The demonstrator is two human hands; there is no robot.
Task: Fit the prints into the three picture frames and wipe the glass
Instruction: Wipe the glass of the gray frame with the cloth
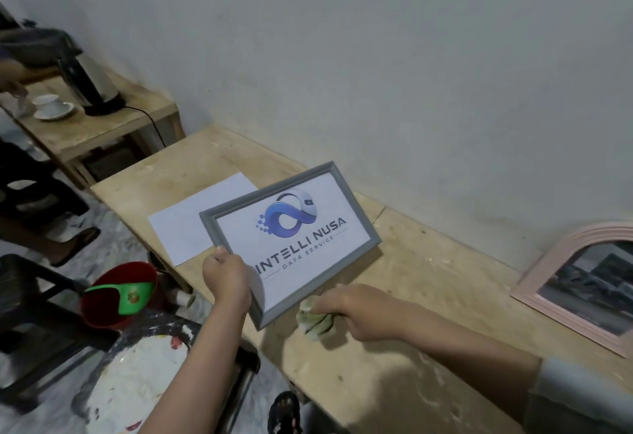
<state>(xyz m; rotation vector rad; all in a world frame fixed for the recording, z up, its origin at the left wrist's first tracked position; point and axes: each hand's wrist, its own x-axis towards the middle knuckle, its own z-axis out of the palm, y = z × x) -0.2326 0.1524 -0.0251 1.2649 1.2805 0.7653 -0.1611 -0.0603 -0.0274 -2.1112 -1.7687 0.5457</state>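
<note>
A grey picture frame (356, 204) holding a white logo print is tilted up over the wooden table (428, 283). My left hand (227, 278) grips the frame's near left corner. My right hand (359, 310) lies on the table just right of the frame's near edge and holds a crumpled pale green cloth (317, 322). A white sheet of paper (191, 218) lies flat on the table behind the frame, partly hidden by it. A pink arched frame (548, 269) with a dark photo lies at the right end of the table.
A red bucket (113, 296) with a green scoop stands on the floor left of the table. A lower side table (102, 125) at the far left holds a kettle (87, 81) and a cup on a saucer. Another person's hand (13, 87) reaches there. The wall runs along the table's far edge.
</note>
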